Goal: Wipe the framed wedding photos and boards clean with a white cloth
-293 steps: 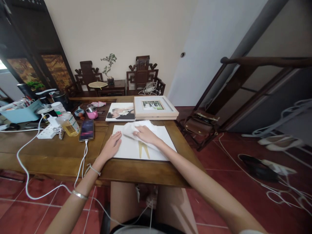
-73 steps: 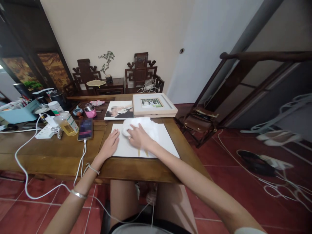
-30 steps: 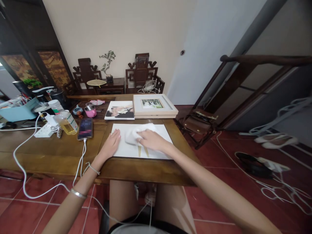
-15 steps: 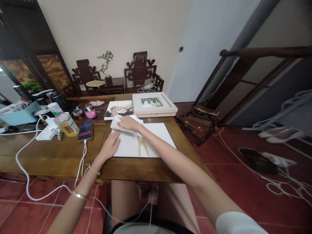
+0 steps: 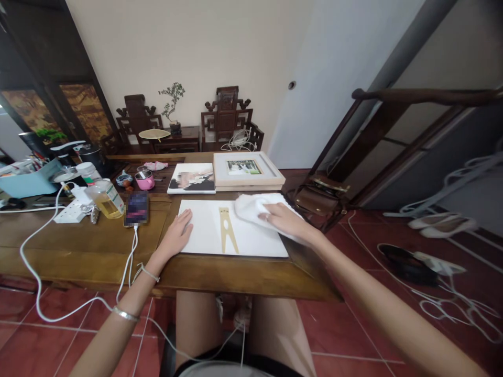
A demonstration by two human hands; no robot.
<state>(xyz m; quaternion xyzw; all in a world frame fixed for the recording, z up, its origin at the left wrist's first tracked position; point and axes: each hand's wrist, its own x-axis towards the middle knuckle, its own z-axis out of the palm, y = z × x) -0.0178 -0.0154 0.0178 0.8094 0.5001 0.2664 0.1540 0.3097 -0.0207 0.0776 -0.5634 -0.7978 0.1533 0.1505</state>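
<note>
We've got the left hand flat, fingers spread, on the left edge of the white board; hasn't shifted. Right hand is gripping a bunched white cloth. Half a second ago we had that cloth at the board's far left corner, against the left hand; now it covers the far right corner and overhangs the right edge. So we now see the whole tan forked piece; before, only its legs showed. Can't tell from here if it's raised or flush. Board sits at the table's near right corner; photo print and framed picture lie past its far edge, unmoved.
</note>
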